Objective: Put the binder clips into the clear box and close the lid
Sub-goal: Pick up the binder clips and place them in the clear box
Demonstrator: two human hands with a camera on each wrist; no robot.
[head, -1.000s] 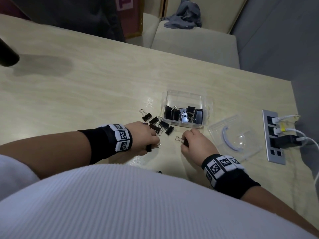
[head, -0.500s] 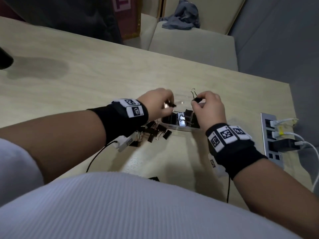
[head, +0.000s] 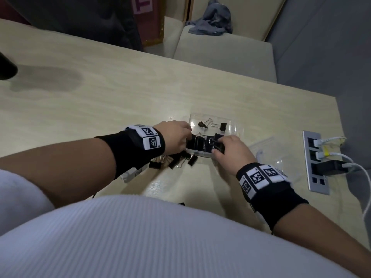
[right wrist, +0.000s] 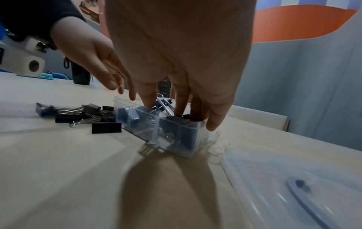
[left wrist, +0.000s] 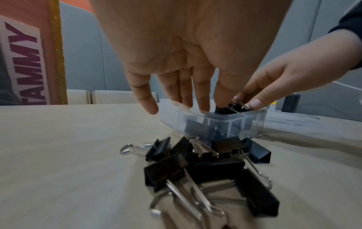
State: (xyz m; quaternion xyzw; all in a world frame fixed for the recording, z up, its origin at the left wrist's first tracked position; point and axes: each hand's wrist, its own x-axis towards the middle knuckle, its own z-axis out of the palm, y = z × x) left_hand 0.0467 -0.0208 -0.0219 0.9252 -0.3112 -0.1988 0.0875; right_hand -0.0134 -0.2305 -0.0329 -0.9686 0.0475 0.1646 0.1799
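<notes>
Both our hands reach into the clear box (head: 230, 125) on the tabletop (head: 100, 101): left hand (head: 176, 137) fingers extended, empty; right hand (head: 230, 151) pinching a binder clip (head: 217, 143). Clips are light, rigid; we judge grasping the black body safest.

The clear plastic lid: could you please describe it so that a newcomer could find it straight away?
Start at the silver power strip set into the pale wooden table. Between it and the clear plastic box of black binder clips lies the clear plastic lid, flat on the table. Unlike the box, it is shallow, holds nothing and bears a pale curved band.
</notes>
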